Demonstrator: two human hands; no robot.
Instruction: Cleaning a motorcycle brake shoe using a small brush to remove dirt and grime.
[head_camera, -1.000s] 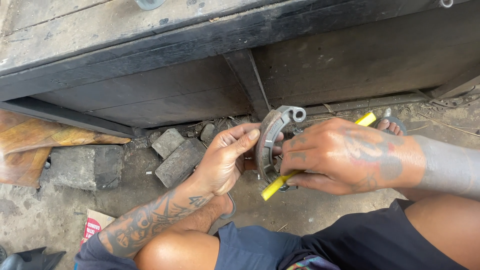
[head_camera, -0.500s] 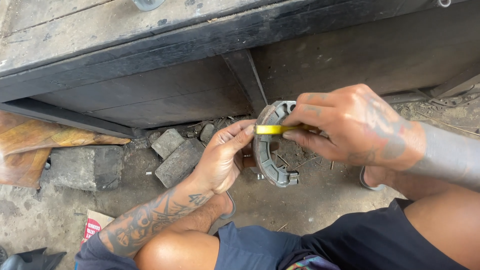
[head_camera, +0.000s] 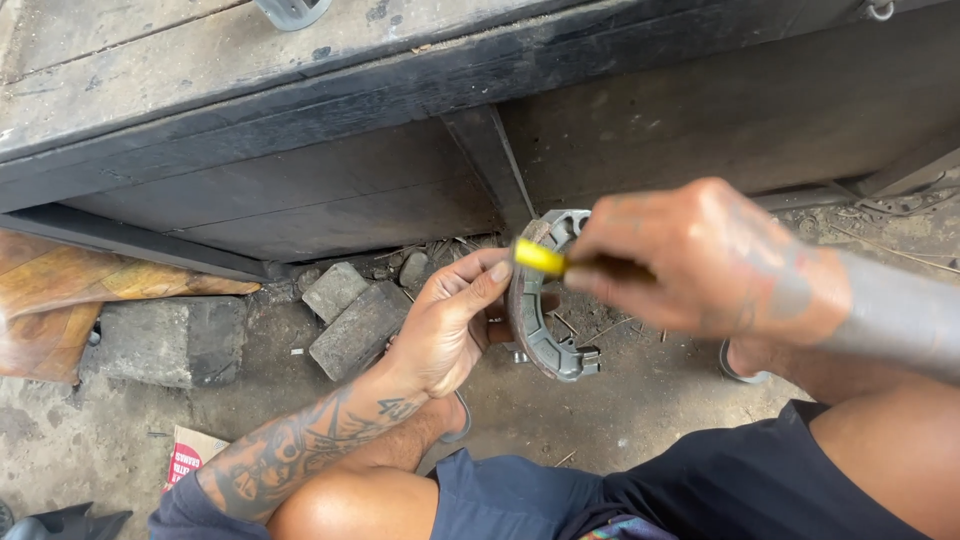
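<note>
Your left hand (head_camera: 450, 320) has a firm grip on the curved grey brake shoe (head_camera: 530, 310); your blurred right hand (head_camera: 700, 260) seemingly clenches a yellow-handled tool (head_camera: 540, 258) against its rim.

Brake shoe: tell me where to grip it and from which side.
Grip the brake shoe on its curved outer rim at mid-arc, coming from the left, as the left hand does. It stands on edge, and the right hand works the yellow tool at its upper end, so the middle stays free.
</note>
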